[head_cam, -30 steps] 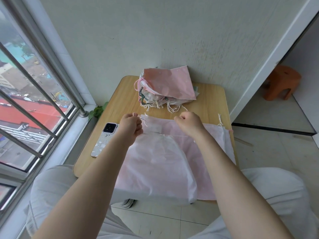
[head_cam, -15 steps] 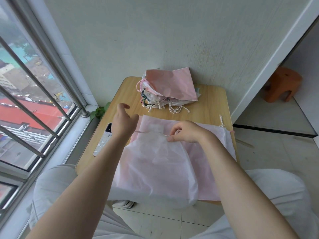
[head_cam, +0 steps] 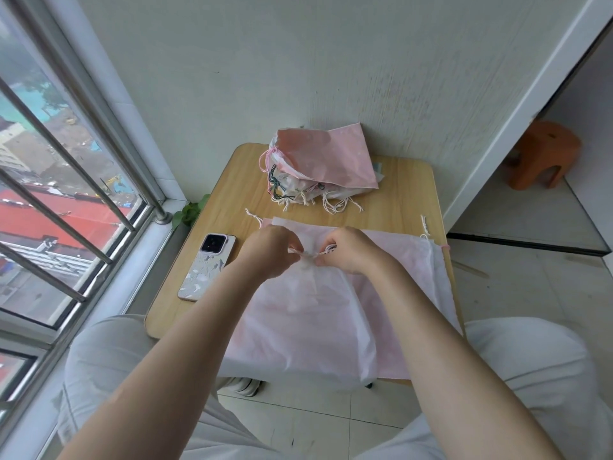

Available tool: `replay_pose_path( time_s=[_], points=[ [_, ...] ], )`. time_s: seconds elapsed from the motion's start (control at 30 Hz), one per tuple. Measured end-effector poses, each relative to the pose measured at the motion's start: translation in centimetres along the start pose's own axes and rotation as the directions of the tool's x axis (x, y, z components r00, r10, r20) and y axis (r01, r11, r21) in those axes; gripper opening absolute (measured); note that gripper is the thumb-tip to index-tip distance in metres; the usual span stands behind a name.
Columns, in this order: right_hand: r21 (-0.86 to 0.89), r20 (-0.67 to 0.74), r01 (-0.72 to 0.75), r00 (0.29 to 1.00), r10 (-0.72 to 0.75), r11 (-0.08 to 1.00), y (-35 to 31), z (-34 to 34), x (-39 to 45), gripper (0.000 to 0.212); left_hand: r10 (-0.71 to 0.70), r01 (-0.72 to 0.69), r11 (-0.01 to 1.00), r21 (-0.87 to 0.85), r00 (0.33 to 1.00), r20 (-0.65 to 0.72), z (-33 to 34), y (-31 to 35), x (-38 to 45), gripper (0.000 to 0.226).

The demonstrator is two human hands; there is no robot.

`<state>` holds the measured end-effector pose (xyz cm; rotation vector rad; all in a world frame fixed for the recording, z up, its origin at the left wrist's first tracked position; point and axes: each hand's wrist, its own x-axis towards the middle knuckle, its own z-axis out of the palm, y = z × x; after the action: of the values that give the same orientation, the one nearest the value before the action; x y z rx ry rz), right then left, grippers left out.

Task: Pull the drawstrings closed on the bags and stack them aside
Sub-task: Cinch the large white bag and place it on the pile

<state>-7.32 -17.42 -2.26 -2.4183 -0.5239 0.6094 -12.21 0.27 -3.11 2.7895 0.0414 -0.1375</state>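
Fingers of both the left hand (head_cam: 270, 252) and right hand (head_cam: 348, 249) pinch the cord (head_cam: 300, 251) at the gathered mouth of the white bag (head_cam: 308, 313), mid-worktop (head_cam: 401, 200). Cinching looks nearly done; next, carry it to the stack (head_cam: 318, 167) at 12 o'clock.

High-rise home balcony nook: barred window (head_cam: 66, 180) over rooftops, small wooden table (head_cam: 398, 194), tiled floor (head_cam: 530, 293), plastic stool (head_cam: 544, 154).

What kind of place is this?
Probably an enclosed balcony in a high-rise flat: a barred window overlooks rooftops, a small wooden table stands against the wall, and the floor is tiled.
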Motion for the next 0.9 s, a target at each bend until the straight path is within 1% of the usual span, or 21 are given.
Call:
replay_pose_path(
  time_s=[0.07, 0.1, 0.2, 0.23, 0.27, 0.3, 0.37, 0.43, 0.5, 0.53, 0.6, 0.67, 0.73, 0.77, 0.8, 0.83, 0.87, 0.9],
  points=[
    [-0.009, -0.018, 0.0, 1.0, 0.0, 1.0, 0.1, 0.2, 0.0, 0.018, -0.026, 0.027, 0.999, 0.038, 0.999, -0.026, -0.3, 0.1, 0.1, 0.014],
    [-0.006, -0.035, 0.001, 0.999, -0.001, 1.0, 0.2, 0.4, -0.1, 0.019, -0.013, 0.016, 0.996, 0.083, 0.999, -0.043, -0.6, 0.2, 0.1, 0.013],
    [0.011, -0.09, 0.013, 0.996, -0.012, 1.0, 0.3, 1.1, -0.1, 0.017, 0.14, -0.119, 0.967, 0.224, 0.987, -0.077, -1.4, 0.6, 0.0, 0.017],
    [0.014, -0.1, 0.015, 0.995, -0.014, 1.0, 0.3, 1.5, 0.0, 0.016, 0.175, -0.157, 0.962, 0.221, 0.983, -0.063, -1.7, 0.8, 0.0, 0.018],
    [0.016, -0.105, 0.019, 0.994, -0.017, 1.0, 0.3, 1.7, 0.0, 0.016, 0.182, -0.171, 0.967, 0.191, 0.983, -0.038, -2.0, 1.1, -0.1, 0.018],
    [0.018, -0.108, 0.022, 0.994, -0.02, 1.0, 0.2, 1.9, 0.1, 0.015, 0.162, -0.16, 0.977, 0.145, 0.987, -0.005, -2.3, 1.6, -0.1, 0.019],
    [0.028, -0.108, 0.031, 0.994, -0.028, 0.999, 0.0, 2.0, 0.1, 0.012, 0.079, -0.083, 0.996, 0.045, 0.993, 0.09, -2.5, 2.7, 0.0, 0.026],
    [0.016, -0.102, 0.042, 0.994, -0.04, 0.999, -0.3, 2.1, 0.2, 0.012, 0.0, 0.01, 0.999, -0.045, 0.977, 0.211, -2.5, 3.5, 0.3, 0.034],
    [0.002, -0.11, 0.034, 0.993, -0.033, 0.999, -0.3, 2.2, 0.3, 0.008, -0.063, 0.09, 0.992, -0.084, 0.957, 0.283, -2.3, 3.4, 0.5, 0.036],
    [0.021, -0.122, 0.026, 0.992, -0.023, 0.999, -0.1, 2.1, 0.3, 0.005, -0.085, 0.107, 0.992, -0.063, 0.955, 0.286, -2.2, 3.0, 0.6, 0.036],
    [0.05, -0.153, 0.007, 0.988, 0.001, 0.999, 0.6, 1.8, 0.3, 0.008, -0.115, 0.121, 0.993, -0.007, 0.959, 0.26, -2.2, 1.6, 0.6, 0.033],
    [-0.017, -0.174, -0.012, 0.985, 0.009, 1.0, 1.2, 1.4, 0.2, 0.009, -0.151, 0.15, 0.988, 0.021, 0.964, 0.217, -2.0, 0.0, 0.5, 0.027],
    [-0.106, -0.189, -0.033, 0.982, 0.012, 0.994, 1.6, 1.4, 0.3, 0.01, -0.181, 0.183, 0.983, 0.006, 0.969, 0.168, -1.7, -0.9, 0.4, 0.022],
    [-0.137, -0.2, -0.044, 0.98, 0.016, 0.99, 1.6, 1.6, 0.3, 0.01, -0.187, 0.194, 0.98, -0.037, 0.973, 0.134, -1.5, -0.9, 0.3, 0.022],
    [-0.156, -0.21, -0.053, 0.977, 0.019, 0.986, 1.6, 1.7, 0.4, 0.011, -0.191, 0.203, 0.971, -0.124, 0.976, 0.101, -1.5, -0.8, 0.2, 0.022],
    [-0.164, -0.212, -0.063, 0.977, 0.027, 0.984, 1.6, 1.7, 0.5, 0.012, -0.194, 0.209, 0.944, -0.253, 0.977, 0.084, -1.5, -0.6, 0.1, 0.022],
    [-0.166, -0.205, -0.066, 0.978, 0.03, 0.984, 1.6, 1.7, 0.6, 0.015, -0.194, 0.215, 0.885, -0.412, 0.977, 0.094, -1.6, -0.4, -0.1, 0.022],
    [-0.165, -0.194, -0.064, 0.981, 0.031, 0.984, 1.5, 1.8, 0.7, 0.017, -0.184, 0.227, 0.8, -0.556, 0.974, 0.132, -1.8, -0.1, -0.3, 0.02]
  ],
)
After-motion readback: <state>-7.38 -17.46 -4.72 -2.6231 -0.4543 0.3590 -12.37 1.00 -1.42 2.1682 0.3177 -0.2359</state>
